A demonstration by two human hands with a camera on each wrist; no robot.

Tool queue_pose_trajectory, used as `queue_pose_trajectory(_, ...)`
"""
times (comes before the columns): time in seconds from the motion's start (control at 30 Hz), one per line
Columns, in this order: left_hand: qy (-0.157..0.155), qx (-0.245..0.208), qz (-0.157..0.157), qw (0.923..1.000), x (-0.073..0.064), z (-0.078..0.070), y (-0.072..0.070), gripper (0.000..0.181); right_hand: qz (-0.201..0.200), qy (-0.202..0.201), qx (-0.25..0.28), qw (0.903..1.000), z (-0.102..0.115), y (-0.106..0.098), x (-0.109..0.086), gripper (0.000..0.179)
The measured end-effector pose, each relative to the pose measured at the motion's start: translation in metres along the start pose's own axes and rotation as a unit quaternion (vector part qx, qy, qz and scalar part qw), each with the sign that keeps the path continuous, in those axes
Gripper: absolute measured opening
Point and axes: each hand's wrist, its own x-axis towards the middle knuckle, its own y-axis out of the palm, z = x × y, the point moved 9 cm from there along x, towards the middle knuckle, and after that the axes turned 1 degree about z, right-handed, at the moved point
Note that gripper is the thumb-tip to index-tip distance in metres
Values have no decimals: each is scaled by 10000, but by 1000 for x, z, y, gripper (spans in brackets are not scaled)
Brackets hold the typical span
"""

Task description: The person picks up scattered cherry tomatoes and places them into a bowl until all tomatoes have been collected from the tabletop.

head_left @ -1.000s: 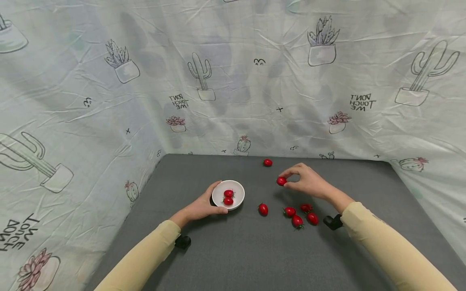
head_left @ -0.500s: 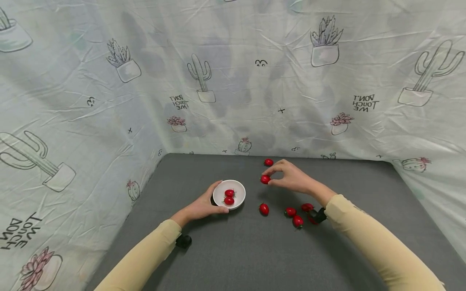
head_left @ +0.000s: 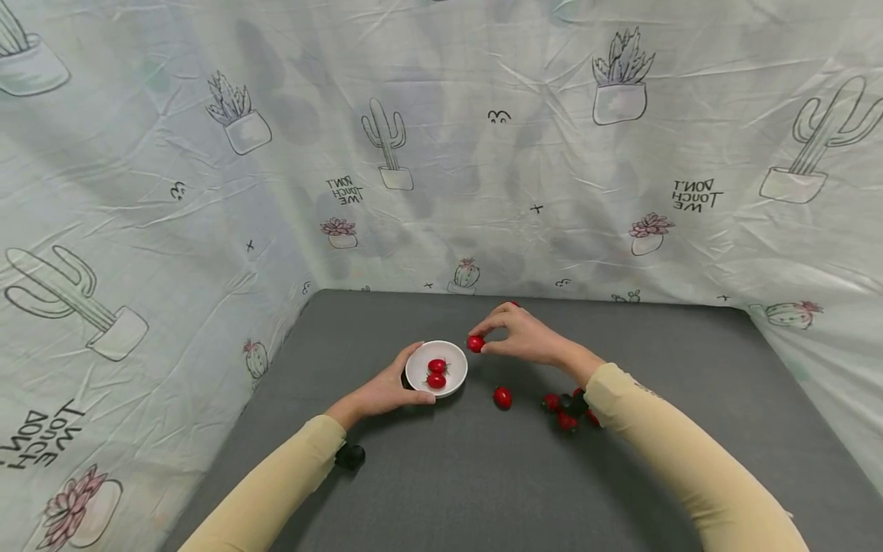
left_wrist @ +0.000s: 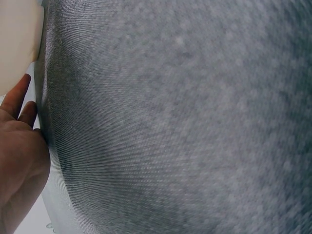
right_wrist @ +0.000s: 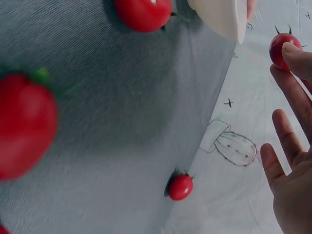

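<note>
My left hand (head_left: 382,392) grips a small white bowl (head_left: 461,381) by its left side, thumb at the near rim and fingers round the far side. Two cherry tomatoes (head_left: 436,373) lie inside it. In the left wrist view the fingers of that hand reach to the bowl (left_wrist: 17,44). My right hand (head_left: 520,337) pinches another cherry tomato (head_left: 475,343) between thumb and fingertips, above the table just right of the bowl's rim. The right wrist view shows this tomato (right_wrist: 282,48) with its green stem end, the other fingers spread apart from it.
One cherry tomato (head_left: 502,397) lies right of the bowl on the grey table (head_left: 441,483). Several more (head_left: 567,421) cluster under the right wrist, partly hidden by its black camera. A far tomato (right_wrist: 181,186) sits near the back edge, before the patterned cloth (head_left: 441,153).
My right hand has moved left with the pinched tomato, from over the table's right part to beside the bowl. The left hand and bowl have stayed in place.
</note>
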Motion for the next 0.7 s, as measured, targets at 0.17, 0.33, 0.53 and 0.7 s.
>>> queue_pose_trajectory(0.17,10,25,43,10000,-1,-1,1,111,78,15,12,10000,5,10,11,29)
queue_pose_trajectory(0.33,49,2,100,9999,-4,-4,5,111,301,79,-4,9995,12,22,17,28)
queue_pose_trajectory(0.53,22,4,85,10000,-7,-5,10,111,544,80,-165,9984,17,34,19,27)
queue_pose_trajectory(0.7,-47,-75,53,9999,-11,-5,12,111,686,12,-247,9973,20,39,21,28)
